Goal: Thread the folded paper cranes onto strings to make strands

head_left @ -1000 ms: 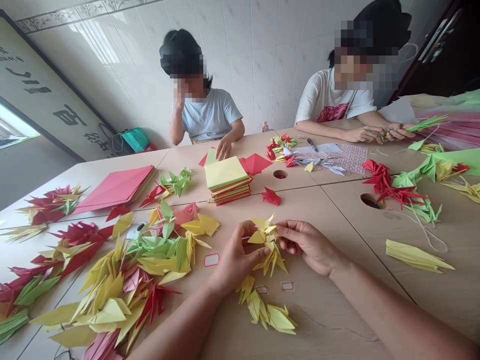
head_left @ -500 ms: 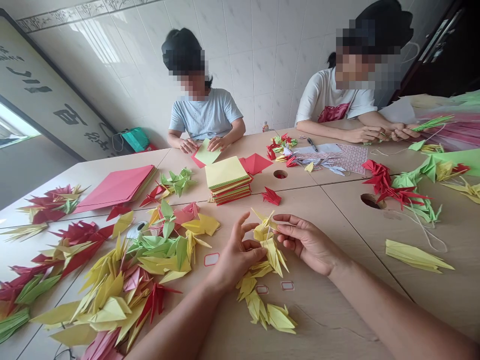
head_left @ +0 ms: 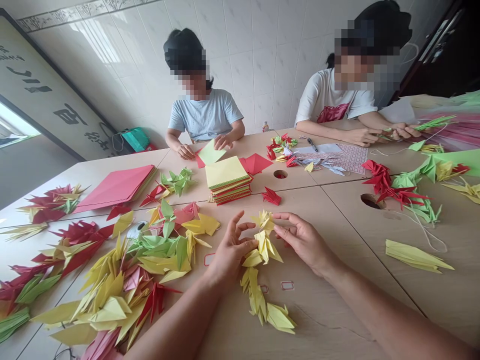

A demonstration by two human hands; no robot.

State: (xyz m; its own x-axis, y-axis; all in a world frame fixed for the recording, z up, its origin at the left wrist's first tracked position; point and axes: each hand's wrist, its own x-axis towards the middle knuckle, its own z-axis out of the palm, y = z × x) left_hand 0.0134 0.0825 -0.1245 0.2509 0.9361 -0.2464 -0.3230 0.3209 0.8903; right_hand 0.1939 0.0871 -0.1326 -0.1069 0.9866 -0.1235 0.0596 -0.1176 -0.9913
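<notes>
A string of yellow folded paper cranes point(head_left: 256, 295) trails from between my hands down onto the table. With its thumb on the upper cranes and its index finger raised, my left hand point(head_left: 233, 250) steadies the string from the left. From the right, the thumb and index finger of my right hand point(head_left: 303, 239) are at the topmost yellow crane point(head_left: 265, 220); its other fingers are partly hidden. A thin thread point(head_left: 333, 327) lies on the table to the right of the lowest crane. Beside the string is a small red-bordered label point(head_left: 287, 285).
At my left is a heap of coloured paper cranes point(head_left: 112, 290). Ahead stand a stack of square paper point(head_left: 228, 175) and a red paper pile point(head_left: 116, 186). A folded yellow bundle point(head_left: 418, 256) lies right. Across the table, one person point(head_left: 206, 115) handles paper, another point(head_left: 333, 100) green strips.
My hands have shifted slightly on the upper cranes, and the top crane now sits more upright. The lower string has moved a little right. The person opposite has moved the green sheet slightly.
</notes>
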